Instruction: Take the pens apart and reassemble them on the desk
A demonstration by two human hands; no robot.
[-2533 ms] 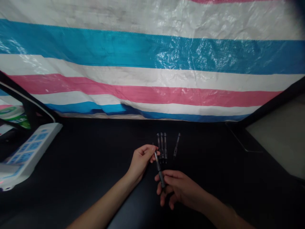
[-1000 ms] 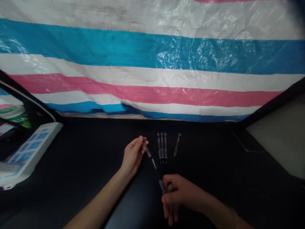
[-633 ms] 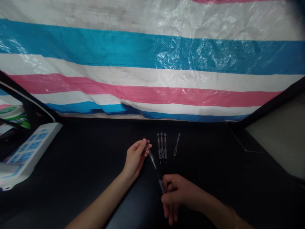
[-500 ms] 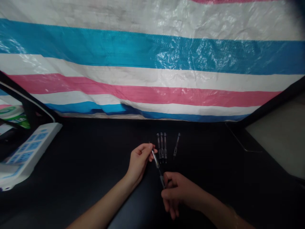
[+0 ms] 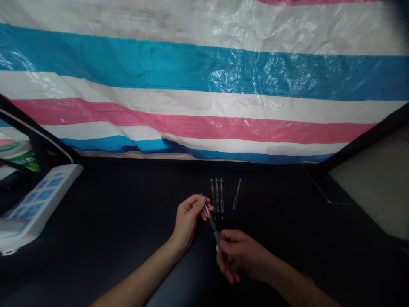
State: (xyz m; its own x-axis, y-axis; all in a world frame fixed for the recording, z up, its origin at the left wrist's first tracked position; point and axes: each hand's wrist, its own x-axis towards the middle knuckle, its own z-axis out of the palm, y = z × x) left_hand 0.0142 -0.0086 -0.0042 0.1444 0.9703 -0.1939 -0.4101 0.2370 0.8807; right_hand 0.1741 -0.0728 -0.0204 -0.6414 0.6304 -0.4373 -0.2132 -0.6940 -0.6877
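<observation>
A slim pen (image 5: 211, 221) with a clear barrel and a dark grip slants between my two hands. My left hand (image 5: 190, 215) pinches its upper end between thumb and fingers. Around the lower, dark end, the fingers of my right hand (image 5: 234, 251) are closed. Just behind, three similar pens (image 5: 217, 194) lie side by side on the black table, tips toward me; my left fingertips overlap the leftmost one in view. One more pen (image 5: 237, 194) lies apart to their right, slightly tilted.
On the left is a white power strip (image 5: 47, 192) with blue socket faces, and beyond it a green-and-white container (image 5: 22, 155). A striped plastic sheet (image 5: 204, 102) hangs behind the black table (image 5: 128, 192). Dark frame bars stand at both sides.
The held pen has turned a little, and my right fingers have shifted their hold on its lower end. My left hand has moved slightly right. The lying pens have stayed put.
</observation>
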